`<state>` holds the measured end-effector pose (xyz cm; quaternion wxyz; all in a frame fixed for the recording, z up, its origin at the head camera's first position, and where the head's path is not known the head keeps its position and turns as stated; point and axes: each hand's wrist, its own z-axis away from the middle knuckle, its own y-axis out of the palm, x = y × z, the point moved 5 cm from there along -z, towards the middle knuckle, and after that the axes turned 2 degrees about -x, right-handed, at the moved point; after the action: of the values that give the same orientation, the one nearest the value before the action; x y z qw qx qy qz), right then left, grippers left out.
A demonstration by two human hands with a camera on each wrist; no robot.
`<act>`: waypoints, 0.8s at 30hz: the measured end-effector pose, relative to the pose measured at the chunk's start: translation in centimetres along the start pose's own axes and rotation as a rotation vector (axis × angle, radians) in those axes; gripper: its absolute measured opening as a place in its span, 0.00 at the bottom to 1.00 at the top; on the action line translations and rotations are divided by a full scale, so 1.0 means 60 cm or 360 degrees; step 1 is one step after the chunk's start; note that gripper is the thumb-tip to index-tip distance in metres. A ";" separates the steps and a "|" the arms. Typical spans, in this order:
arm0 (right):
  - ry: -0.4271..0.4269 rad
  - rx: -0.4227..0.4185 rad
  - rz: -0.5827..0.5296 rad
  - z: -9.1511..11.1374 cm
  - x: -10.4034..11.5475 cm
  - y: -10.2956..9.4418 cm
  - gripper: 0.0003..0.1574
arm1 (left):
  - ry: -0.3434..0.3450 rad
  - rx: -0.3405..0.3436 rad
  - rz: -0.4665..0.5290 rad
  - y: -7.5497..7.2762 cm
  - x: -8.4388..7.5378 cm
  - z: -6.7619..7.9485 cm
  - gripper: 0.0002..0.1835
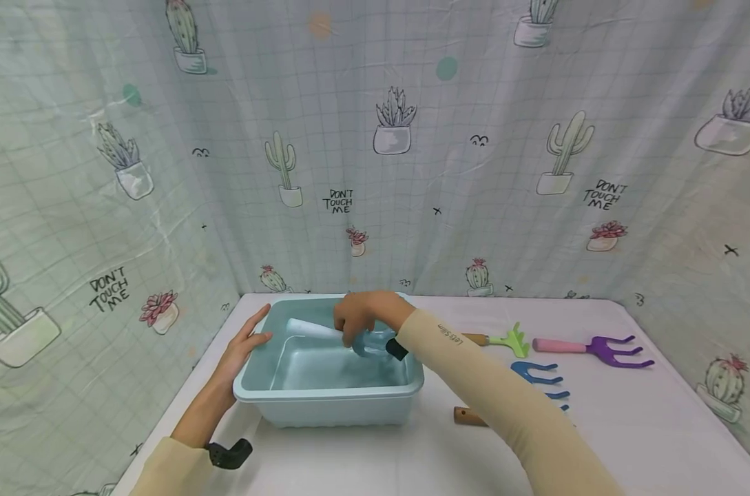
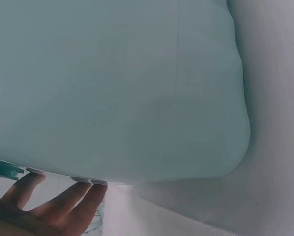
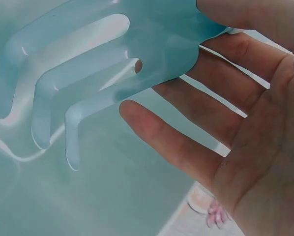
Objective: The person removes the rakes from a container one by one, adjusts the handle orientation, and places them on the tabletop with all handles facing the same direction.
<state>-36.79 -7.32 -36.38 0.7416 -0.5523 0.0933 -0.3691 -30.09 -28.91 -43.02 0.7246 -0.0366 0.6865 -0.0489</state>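
In the head view a light teal plastic basin [image 1: 328, 395] stands on the table. My right hand [image 1: 365, 313] reaches inside it and grips a translucent pale blue hand rake by its neck; the white handle [image 1: 313, 329] points left. In the right wrist view, the thumb and fingers pinch the hand rake [image 3: 152, 42], and its bent tines face left. My left hand [image 1: 238, 355] rests at the basin's left rim with fairly straight fingers. Fingertips of the left hand [image 2: 58, 209] touch the basin's outer wall [image 2: 117, 98] in the left wrist view.
Right of the basin lie a green hand rake [image 1: 516, 340], a purple hand rake with pink handle [image 1: 610, 350] and a blue hand rake [image 1: 536, 372], partly behind my right sleeve. A brown handle end [image 1: 467, 416] shows nearby. A patterned curtain [image 1: 375, 172] surrounds the table.
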 end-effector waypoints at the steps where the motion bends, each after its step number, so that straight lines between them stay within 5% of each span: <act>1: -0.0015 -0.0024 0.0028 0.004 0.001 -0.005 0.15 | -0.0004 0.0000 0.0010 -0.001 -0.001 0.000 0.33; 14: -0.0088 -0.0146 0.0133 0.054 0.013 -0.060 0.02 | -0.0031 -0.0003 0.0022 -0.002 0.001 0.002 0.32; 24: -0.0098 -0.0234 0.0184 0.107 0.020 -0.092 0.06 | -0.0015 -0.0002 -0.0024 0.000 0.000 0.002 0.32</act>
<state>-34.90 -3.93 -28.79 0.7216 -0.6101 0.1289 -0.3007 -29.97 -28.90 -43.00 0.7274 -0.0422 0.6828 -0.0537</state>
